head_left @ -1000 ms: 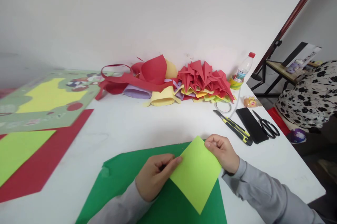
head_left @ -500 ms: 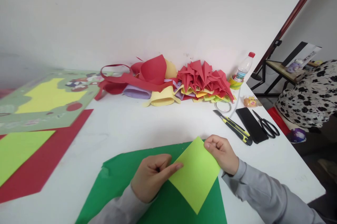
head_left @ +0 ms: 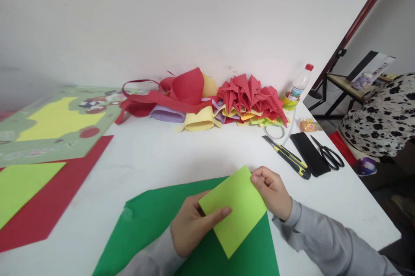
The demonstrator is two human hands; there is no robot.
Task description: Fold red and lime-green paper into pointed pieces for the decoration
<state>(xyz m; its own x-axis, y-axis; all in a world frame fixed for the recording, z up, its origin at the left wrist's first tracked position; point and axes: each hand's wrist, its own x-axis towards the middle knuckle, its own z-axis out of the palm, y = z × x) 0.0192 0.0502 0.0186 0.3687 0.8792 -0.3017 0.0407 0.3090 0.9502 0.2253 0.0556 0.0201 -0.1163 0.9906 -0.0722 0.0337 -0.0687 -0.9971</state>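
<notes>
A square of lime-green paper (head_left: 241, 204) is held up between both hands above a dark green sheet (head_left: 152, 213). My left hand (head_left: 197, 224) has its thumb on the front face of the square, near the left corner, with its fingers hidden behind the paper. My right hand (head_left: 272, 191) pinches the upper right edge, close to the top corner. The dark green sheet lies on the table under the hands, its far left corner bent and creased.
On the right lie a utility knife (head_left: 288, 158), a black flat case (head_left: 309, 154), scissors (head_left: 329, 155) and a tape roll (head_left: 274, 131). Folded red paper pieces (head_left: 249, 96) and a bottle (head_left: 298, 85) stand by the wall. Red paper (head_left: 61, 198) lies left.
The lime-green square has turned and tilted, its lower corner shifting left. My left hand has gone from a pointing thumb at the edge to gripping the paper. My right hand keeps its pinch.
</notes>
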